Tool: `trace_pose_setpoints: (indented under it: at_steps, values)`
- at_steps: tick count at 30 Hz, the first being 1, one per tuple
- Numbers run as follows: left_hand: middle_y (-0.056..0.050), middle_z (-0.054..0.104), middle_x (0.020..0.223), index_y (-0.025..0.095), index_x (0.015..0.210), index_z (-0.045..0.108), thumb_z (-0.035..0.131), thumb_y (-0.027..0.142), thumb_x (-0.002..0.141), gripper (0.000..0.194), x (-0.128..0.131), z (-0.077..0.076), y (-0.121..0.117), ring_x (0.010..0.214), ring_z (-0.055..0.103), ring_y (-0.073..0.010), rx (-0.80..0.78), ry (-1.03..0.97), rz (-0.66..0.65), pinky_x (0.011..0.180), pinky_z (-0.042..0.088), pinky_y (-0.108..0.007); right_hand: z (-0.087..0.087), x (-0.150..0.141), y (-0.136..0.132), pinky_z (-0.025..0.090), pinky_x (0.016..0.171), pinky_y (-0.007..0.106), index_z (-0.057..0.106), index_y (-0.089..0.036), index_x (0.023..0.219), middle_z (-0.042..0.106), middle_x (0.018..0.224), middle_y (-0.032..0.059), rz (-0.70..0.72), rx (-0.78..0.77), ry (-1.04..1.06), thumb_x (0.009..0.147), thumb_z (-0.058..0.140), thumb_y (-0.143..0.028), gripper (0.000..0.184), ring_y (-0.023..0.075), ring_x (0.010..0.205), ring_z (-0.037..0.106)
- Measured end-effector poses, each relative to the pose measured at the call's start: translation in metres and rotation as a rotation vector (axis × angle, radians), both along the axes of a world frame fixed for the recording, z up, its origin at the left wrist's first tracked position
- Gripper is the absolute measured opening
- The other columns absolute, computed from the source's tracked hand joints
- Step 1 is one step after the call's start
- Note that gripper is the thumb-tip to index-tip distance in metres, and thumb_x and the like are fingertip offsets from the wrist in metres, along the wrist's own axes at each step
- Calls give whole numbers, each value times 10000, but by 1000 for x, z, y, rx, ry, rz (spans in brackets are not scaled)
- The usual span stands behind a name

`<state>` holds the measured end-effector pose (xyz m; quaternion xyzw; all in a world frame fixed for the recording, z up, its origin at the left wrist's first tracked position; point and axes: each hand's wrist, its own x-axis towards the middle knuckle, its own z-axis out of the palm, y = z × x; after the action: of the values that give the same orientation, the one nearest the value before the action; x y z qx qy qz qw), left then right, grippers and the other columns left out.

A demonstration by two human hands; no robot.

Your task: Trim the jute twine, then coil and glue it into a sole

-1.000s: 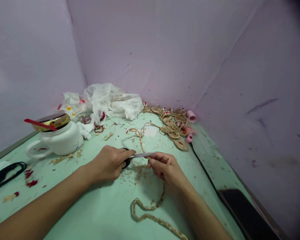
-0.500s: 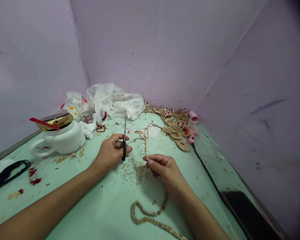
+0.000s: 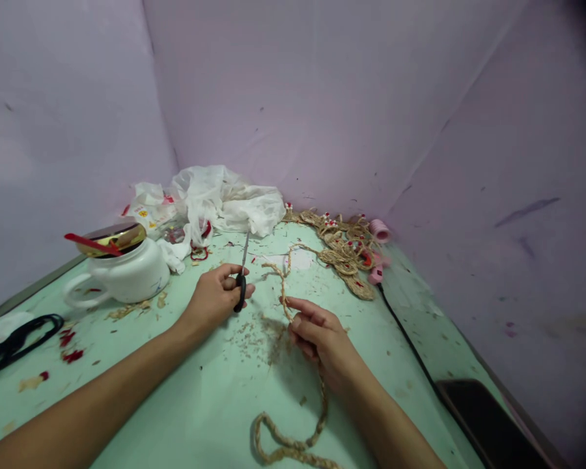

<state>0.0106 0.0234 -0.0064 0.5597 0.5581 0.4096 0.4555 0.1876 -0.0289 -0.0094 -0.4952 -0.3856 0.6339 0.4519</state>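
A white mug [image 3: 131,273] is standing on the green table [image 3: 176,417]. To the mug's right, the left hand [image 3: 217,293] is holding black-handled scissors [image 3: 241,290], fingers curling around the handles. Farther right of the mug, a braided rope [image 3: 284,290] is running through the right hand [image 3: 317,329], whose thumb and fingers are pinching it, its slack looping nearer than the mug. Well to the mug's right, coiled woven pieces [image 3: 334,258] are lying beside a pink tool [image 3: 376,273].

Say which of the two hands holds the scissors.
The left hand, nearer the mug, holds the scissors; the right hand instead pinches the rope.
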Motion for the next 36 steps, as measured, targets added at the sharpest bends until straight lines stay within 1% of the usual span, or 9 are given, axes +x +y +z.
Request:
trace_pose_setpoints:
  at_steps: [3,6,10,13,16,22,27,31,36]
  values:
    - [41,511,562,148,960,503,621,375,645,406,2,-1,-6,516,516,-124,111,44,-36,478,396,-230,-3,0,0,227,328,168,598,-132,949,563,510,-35,9,8,14,616,594,-226,345,52,344,374]
    - [15,581,690,181,953,524,600,331,666,333,-3,-1,-11,619,536,-128,355,316,-137,598,429,-252,-5,0,2,273,325,171,604,-136,903,616,646,2,-38,35,50,600,585,-204,311,56,375,424]
    - [12,623,782,215,952,521,550,242,668,286,-9,0,-14,689,568,-144,524,622,-270,638,427,-254,-2,1,4,163,303,160,588,-147,1019,570,634,-25,-113,10,100,589,550,-161,431,13,322,262]
    - [-32,641,919,211,1040,504,499,190,661,379,-12,-2,-12,817,591,-187,649,753,-322,706,439,-293,4,-1,3,81,326,155,516,-182,1176,467,561,-70,-121,-50,132,591,490,-123,588,8,335,160]
    - [-75,616,1003,191,1138,466,483,182,661,478,-14,-5,-8,894,577,-226,750,854,-369,760,439,-349,8,-2,1,61,337,161,451,-220,1258,400,542,-82,-112,-85,117,603,449,-129,661,19,348,134]
    - [-85,581,1040,203,1199,417,470,149,647,558,-13,-7,-5,913,561,-225,823,931,-420,751,443,-347,10,2,-2,39,353,155,380,-274,1311,324,527,-94,20,-139,202,626,465,-163,699,29,369,110]
    - [-97,554,1061,197,1208,411,464,145,669,544,-12,-7,-6,921,549,-224,862,943,-461,763,442,-348,10,4,-4,25,356,145,320,-278,1339,333,512,-100,127,-216,230,638,488,-167,730,27,368,102]
    - [-95,552,1042,200,1245,382,464,147,677,576,-13,-4,-7,887,551,-221,836,1001,-507,734,444,-349,11,3,-4,32,357,142,352,-255,1317,337,515,-99,148,-205,184,647,497,-184,689,25,364,123]
    - [-66,577,952,206,1245,386,453,141,688,565,-15,1,-9,751,563,-198,810,1098,-551,633,433,-322,12,3,-3,28,349,158,467,-214,1219,311,520,-99,164,-175,113,612,472,-168,609,32,377,100]
